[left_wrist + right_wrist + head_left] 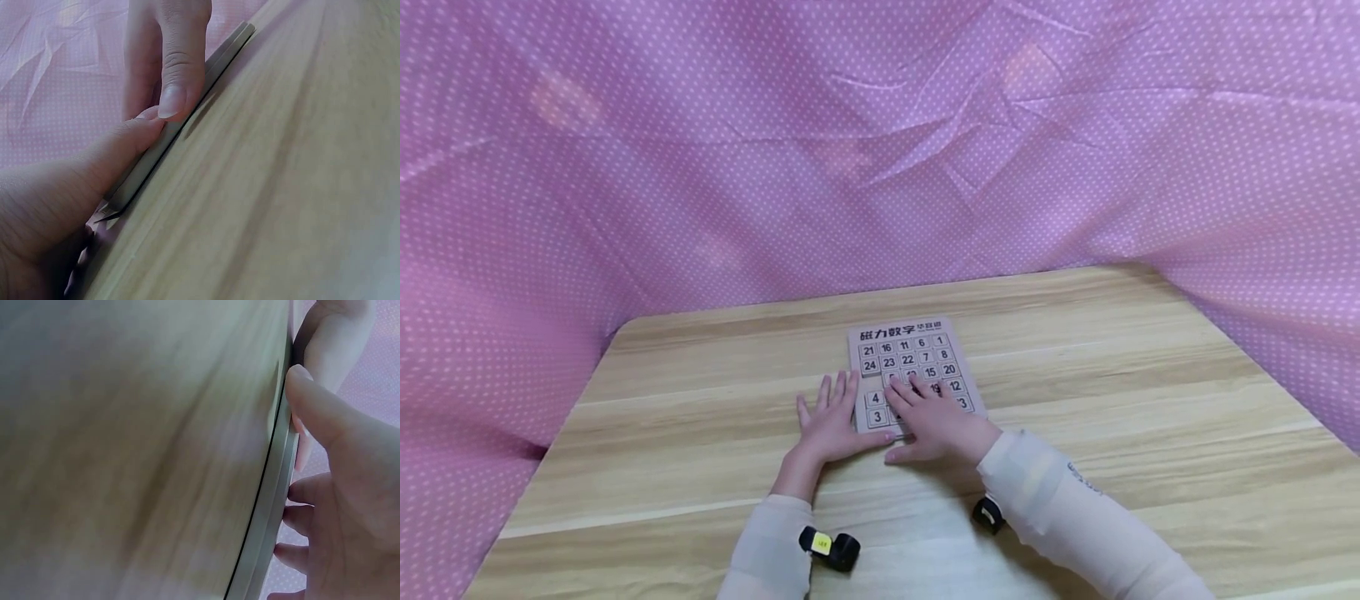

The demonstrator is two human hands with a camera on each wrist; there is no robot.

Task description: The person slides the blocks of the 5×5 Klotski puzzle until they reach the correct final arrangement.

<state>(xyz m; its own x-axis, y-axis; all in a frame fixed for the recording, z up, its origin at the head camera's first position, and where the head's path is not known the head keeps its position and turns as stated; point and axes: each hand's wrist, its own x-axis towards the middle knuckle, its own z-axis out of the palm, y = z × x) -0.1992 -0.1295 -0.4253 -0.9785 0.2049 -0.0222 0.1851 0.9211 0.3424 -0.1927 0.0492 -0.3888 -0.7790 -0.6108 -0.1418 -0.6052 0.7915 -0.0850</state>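
A grey number sliding puzzle (958,354) lies flat on the table, its square tiles printed with black numbers. One tile space stands bare at its left side, below tile 24. My left hand (833,425) lies with spread fingers along the board's left edge, its thumb reaching across the lower edge. Over the lower tiles rests my right hand (936,423), fingers extended and covering several of them. In the left wrist view, the left thumb (125,144) touches the board's side close to the right thumb (178,75). The right wrist view shows right fingertips at the board's edge (259,531).
The wood-grain table (700,433) spreads around the board on all sides. A pink cloth with white dots (850,167) hangs behind and beside it. Black wrist cameras (831,548) are strapped over the pale sleeves (1067,500).
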